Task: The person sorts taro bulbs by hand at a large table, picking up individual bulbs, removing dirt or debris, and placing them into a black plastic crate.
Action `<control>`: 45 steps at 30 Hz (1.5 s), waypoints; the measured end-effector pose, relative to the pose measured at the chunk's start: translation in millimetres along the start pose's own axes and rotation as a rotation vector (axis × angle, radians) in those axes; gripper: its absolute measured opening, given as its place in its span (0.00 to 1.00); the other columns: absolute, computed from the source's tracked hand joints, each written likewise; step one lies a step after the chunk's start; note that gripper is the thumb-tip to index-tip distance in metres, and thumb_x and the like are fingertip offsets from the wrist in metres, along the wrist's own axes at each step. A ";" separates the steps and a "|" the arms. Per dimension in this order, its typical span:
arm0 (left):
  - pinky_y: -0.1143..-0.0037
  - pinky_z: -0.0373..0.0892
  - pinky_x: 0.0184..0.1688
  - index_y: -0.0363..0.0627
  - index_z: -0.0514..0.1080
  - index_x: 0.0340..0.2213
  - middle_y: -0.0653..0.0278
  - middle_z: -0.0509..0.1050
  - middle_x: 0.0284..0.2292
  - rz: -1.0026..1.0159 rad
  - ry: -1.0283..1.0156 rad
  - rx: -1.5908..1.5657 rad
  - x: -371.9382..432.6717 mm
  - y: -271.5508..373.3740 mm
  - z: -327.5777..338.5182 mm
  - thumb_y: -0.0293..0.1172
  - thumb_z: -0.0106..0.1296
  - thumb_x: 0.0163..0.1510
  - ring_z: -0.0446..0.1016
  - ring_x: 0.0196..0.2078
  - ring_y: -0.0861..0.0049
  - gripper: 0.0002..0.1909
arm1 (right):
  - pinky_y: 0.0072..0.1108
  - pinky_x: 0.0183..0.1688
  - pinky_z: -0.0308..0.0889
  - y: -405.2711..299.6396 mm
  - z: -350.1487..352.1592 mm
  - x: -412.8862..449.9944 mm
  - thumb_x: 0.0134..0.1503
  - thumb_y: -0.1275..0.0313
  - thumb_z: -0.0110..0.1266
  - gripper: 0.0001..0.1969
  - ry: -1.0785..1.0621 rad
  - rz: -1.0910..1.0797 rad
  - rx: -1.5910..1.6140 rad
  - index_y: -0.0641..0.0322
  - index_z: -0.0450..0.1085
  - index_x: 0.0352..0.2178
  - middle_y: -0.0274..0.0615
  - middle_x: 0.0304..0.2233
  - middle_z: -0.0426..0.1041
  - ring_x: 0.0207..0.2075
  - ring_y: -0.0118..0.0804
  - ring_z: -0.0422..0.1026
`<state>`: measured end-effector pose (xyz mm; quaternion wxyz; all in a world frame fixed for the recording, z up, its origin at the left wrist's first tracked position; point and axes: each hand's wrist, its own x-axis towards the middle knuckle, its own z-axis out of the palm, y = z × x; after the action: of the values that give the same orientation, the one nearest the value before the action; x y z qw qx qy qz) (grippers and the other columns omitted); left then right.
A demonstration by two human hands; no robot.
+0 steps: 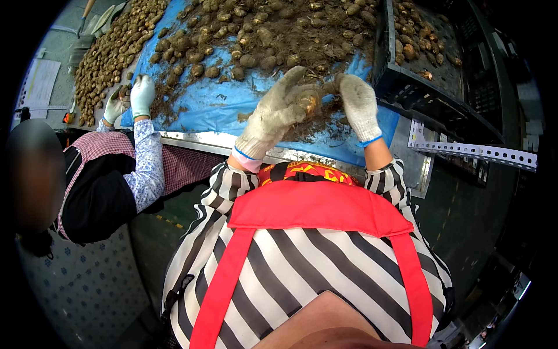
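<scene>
My left hand, in a soiled knit glove, holds a brown, taro-like tuber with an orange-tan patch facing up. Beside it, my right hand is curled in a matching glove, its darkened fingertips close to the tuber's right end. Whether those fingertips grip root fibres or only touch them is hard to make out. Under both hands lies a blue plastic sheet strewn with soil and root scraps. Beyond them spreads a heap of dirty, hairy tubers.
A black plastic crate holding tubers stands at the right. Cleaner tubers are piled at the far left. On my left, a co-worker's gloved hands hold a small piece. A perforated metal strip juts out at the right.
</scene>
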<state>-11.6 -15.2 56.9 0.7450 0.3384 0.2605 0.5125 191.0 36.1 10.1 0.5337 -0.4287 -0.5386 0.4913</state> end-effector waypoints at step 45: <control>0.76 0.72 0.43 0.34 0.46 0.64 0.52 0.68 0.53 -0.058 0.091 0.557 -10.1 11.4 14.4 0.34 0.61 0.45 0.73 0.43 0.74 0.50 | 0.35 0.48 0.67 -54.3 19.6 -1.8 0.54 0.74 0.53 0.08 -0.397 -0.437 -0.577 0.63 0.76 0.34 0.44 0.34 0.74 0.42 0.47 0.73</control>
<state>-11.1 -25.3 75.3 0.6252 0.4991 0.4339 0.4144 175.0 24.8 64.4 0.3690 -0.3331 -0.8250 0.2686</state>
